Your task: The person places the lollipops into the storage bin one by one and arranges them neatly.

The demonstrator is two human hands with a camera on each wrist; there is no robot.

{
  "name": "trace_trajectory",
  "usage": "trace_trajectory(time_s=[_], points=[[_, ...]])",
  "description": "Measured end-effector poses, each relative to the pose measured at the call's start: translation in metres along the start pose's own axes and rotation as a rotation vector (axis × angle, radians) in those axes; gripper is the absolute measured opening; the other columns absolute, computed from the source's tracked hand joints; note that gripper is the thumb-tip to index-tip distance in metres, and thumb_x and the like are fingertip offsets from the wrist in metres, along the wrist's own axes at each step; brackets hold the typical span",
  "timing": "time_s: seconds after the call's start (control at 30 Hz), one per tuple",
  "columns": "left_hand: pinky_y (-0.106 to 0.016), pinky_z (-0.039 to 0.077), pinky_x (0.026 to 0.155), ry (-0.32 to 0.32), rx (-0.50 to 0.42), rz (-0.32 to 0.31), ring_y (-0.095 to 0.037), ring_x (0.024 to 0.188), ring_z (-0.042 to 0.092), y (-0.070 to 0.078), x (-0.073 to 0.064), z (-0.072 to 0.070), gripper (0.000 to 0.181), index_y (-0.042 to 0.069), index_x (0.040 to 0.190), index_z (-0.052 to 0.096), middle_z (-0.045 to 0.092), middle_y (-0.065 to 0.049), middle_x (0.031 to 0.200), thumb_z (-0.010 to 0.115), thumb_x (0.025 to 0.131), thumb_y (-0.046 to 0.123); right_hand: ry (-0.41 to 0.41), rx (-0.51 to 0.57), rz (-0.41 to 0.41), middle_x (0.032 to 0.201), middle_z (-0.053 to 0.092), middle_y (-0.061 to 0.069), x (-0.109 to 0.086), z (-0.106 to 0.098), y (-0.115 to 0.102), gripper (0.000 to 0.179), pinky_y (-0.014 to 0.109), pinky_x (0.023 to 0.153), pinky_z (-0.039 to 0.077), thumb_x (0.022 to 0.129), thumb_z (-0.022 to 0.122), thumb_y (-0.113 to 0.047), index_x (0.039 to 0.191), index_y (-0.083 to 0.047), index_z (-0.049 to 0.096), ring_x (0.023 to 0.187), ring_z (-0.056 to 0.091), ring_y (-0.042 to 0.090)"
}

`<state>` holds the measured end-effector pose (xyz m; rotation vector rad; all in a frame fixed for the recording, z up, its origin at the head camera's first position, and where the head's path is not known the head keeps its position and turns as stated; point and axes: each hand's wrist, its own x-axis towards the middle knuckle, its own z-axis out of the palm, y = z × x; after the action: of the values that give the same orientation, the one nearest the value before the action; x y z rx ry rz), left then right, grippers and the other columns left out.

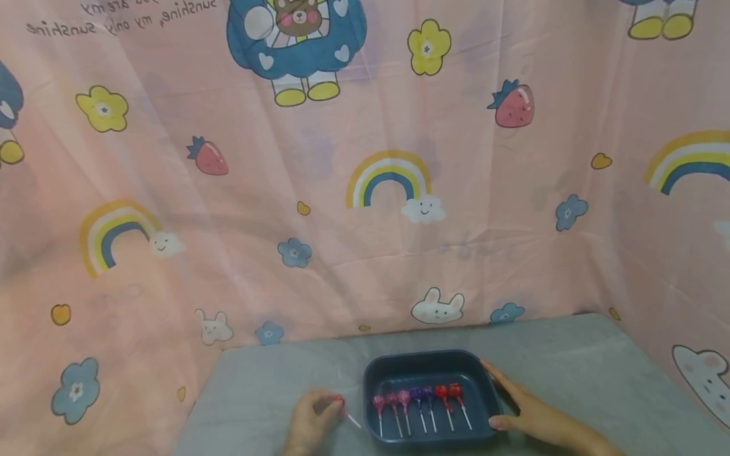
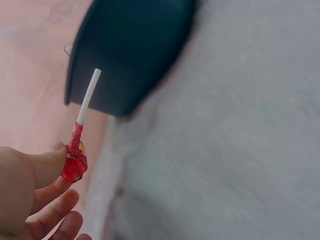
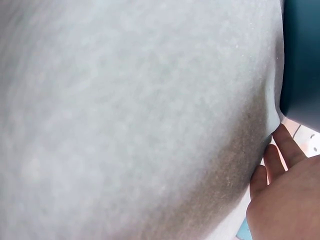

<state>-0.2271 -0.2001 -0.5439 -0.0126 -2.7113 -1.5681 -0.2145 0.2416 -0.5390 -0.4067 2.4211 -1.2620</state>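
My left hand (image 1: 310,418) pinches a red-wrapped lollipop (image 2: 75,165) by its candy end between thumb and fingers, left of the tray. Its white stick points away from the hand, toward the tray in the head view. The dark blue tray (image 1: 422,370) holds a row of several wrapped lollipops, sticks toward me: pink ones (image 1: 404,397) at left, purple ones (image 1: 417,394) in the middle, red ones (image 1: 441,392) at right. At the tray's right end rests my right hand (image 1: 533,415), fingers extended along the side and thumb by the near corner.
A grey cloth-covered table (image 1: 570,361) lies under the tray. Behind it and at the sides hangs a pink curtain (image 1: 365,266) printed with rainbows, flowers and strawberries.
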Motion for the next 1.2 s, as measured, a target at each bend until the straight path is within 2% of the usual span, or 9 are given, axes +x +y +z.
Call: trace_trajectory(time_s=[0.1, 0.2, 0.33, 0.43, 0.63, 0.73, 0.97, 1.2], points=[[-0.035, 0.051, 0.085, 0.046, -0.004, 0.039, -0.013, 0.098, 0.06, 0.007, 0.002, 0.001, 0.025, 0.017, 0.096, 0.069, 0.065, -0.002, 0.102, 0.071, 0.08, 0.037, -0.004, -0.004, -0.003, 0.152, 0.019, 0.032, 0.0, -0.001, -0.001, 0.087, 0.08, 0.09, 0.024, 0.091, 0.06, -0.037, 0.151, -0.036, -0.004, 0.136, 0.016, 0.058], [-0.042, 0.05, 0.09, 0.095, 0.03, 0.126, -0.012, 0.099, 0.059, 0.013, 0.004, 0.001, 0.019, 0.02, 0.092, 0.071, 0.066, -0.001, 0.102, 0.072, 0.08, 0.035, -0.009, -0.002, 0.005, 0.152, 0.019, 0.032, 0.001, -0.002, -0.002, 0.088, 0.08, 0.091, 0.025, 0.091, 0.06, -0.038, 0.151, -0.035, -0.004, 0.136, 0.016, 0.059], [-0.049, 0.049, 0.09, 0.112, 0.068, 0.174, -0.014, 0.099, 0.059, 0.022, 0.005, -0.001, 0.015, 0.02, 0.09, 0.072, 0.067, -0.001, 0.099, 0.072, 0.08, 0.032, 0.0, -0.01, 0.036, 0.152, 0.019, 0.032, 0.003, -0.001, -0.003, 0.089, 0.08, 0.091, 0.023, 0.09, 0.061, -0.041, 0.151, -0.036, -0.004, 0.136, 0.015, 0.06], [-0.049, 0.049, 0.088, 0.113, 0.068, 0.164, -0.018, 0.099, 0.059, 0.025, 0.005, -0.003, 0.016, 0.018, 0.09, 0.072, 0.067, -0.003, 0.099, 0.073, 0.08, 0.03, 0.002, -0.016, 0.042, 0.152, 0.019, 0.032, 0.004, -0.001, -0.003, 0.09, 0.081, 0.091, 0.023, 0.089, 0.061, -0.041, 0.151, -0.035, -0.004, 0.135, 0.015, 0.06], [-0.049, 0.049, 0.091, 0.091, 0.061, 0.097, -0.021, 0.103, 0.058, 0.027, 0.005, -0.008, 0.017, 0.019, 0.093, 0.071, 0.066, -0.002, 0.102, 0.072, 0.081, 0.03, 0.003, -0.018, 0.023, 0.152, 0.02, 0.033, 0.003, -0.001, -0.003, 0.09, 0.081, 0.091, 0.022, 0.09, 0.061, -0.039, 0.151, -0.035, -0.005, 0.136, 0.015, 0.06], [-0.05, 0.049, 0.092, 0.076, 0.06, 0.09, -0.023, 0.106, 0.058, 0.028, 0.006, -0.009, 0.017, 0.018, 0.094, 0.071, 0.066, -0.003, 0.104, 0.071, 0.082, 0.03, 0.007, -0.029, 0.021, 0.151, 0.02, 0.033, 0.003, -0.001, -0.003, 0.09, 0.081, 0.091, 0.02, 0.09, 0.061, -0.039, 0.151, -0.034, -0.005, 0.136, 0.013, 0.061], [-0.046, 0.05, 0.091, 0.103, 0.066, 0.126, -0.02, 0.102, 0.06, 0.035, 0.006, -0.009, 0.016, 0.019, 0.093, 0.071, 0.067, -0.001, 0.1, 0.071, 0.082, 0.031, 0.011, -0.035, 0.046, 0.152, 0.021, 0.031, 0.003, 0.0, -0.004, 0.09, 0.081, 0.092, 0.02, 0.089, 0.061, -0.042, 0.151, -0.034, -0.004, 0.136, 0.013, 0.06], [-0.043, 0.048, 0.098, 0.08, 0.031, 0.194, -0.018, 0.103, 0.061, 0.044, 0.009, -0.008, 0.016, 0.021, 0.093, 0.072, 0.068, 0.002, 0.101, 0.07, 0.083, 0.033, 0.0, -0.017, -0.011, 0.151, 0.021, 0.033, 0.0, -0.001, -0.004, 0.088, 0.08, 0.091, 0.024, 0.091, 0.06, -0.037, 0.151, -0.034, -0.005, 0.135, 0.017, 0.059]])
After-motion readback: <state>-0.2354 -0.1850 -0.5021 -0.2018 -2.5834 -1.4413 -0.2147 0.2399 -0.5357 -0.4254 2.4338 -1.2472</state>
